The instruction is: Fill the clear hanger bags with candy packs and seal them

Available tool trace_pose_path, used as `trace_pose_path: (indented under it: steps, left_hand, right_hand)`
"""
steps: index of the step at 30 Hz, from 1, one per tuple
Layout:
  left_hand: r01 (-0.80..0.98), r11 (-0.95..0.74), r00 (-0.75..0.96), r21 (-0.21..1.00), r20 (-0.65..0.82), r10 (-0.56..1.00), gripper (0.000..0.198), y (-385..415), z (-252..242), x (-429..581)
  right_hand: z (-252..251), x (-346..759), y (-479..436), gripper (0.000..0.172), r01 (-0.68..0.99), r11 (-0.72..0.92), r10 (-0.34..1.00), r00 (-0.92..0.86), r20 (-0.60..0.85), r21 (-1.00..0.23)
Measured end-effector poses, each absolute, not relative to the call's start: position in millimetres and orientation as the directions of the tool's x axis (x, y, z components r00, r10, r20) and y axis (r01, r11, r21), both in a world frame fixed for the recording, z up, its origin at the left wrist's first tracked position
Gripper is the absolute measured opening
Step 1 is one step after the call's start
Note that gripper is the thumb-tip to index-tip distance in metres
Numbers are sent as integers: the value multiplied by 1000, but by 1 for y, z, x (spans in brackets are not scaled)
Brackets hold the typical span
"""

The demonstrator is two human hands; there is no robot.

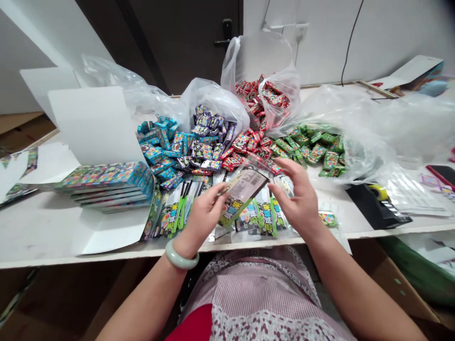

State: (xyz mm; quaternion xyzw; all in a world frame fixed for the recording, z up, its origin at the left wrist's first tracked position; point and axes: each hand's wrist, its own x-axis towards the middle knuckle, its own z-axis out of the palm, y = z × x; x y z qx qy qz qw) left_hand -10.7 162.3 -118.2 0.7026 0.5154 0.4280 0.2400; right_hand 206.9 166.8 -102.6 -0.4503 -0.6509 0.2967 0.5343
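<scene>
Flat packet [243, 189], clear plastic at top over a grey-brown printed card, green-edged colourful lower end, tilted diagonally, held up off the table between left hand [202, 218] and right hand [298, 199].

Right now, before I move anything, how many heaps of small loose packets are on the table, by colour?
Blue heap: 1
Purple heap: 1
Red heap: 1
Green heap: 1
Total: 4
</scene>
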Motion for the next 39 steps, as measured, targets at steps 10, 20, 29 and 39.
trace_pose_path:
  steps: [10, 20, 29, 39]
  left_hand:
    - [-428, 258, 169, 866, -204, 964, 35, 167, -138, 15]
    - [-221, 25, 90, 975, -5, 996, 46, 147, -162, 5]
    - [-77, -81, 289, 994, 101, 952, 47, 134, -135, -10]
    - [51, -227, 204, 973, 212, 956, 9, 131, -107, 0]
  right_hand:
    - [-155, 182, 161, 34, -93, -179, 914, -384, -130, -979]
    - [-174, 214, 117, 34, -85, -299, 790, -580, -197, -950]
    - [-131, 214, 127, 45, 76, 174, 981, -95, 167, -982]
    - [-103, 222, 127, 12, 209, 142, 963, -256, 86, -968]
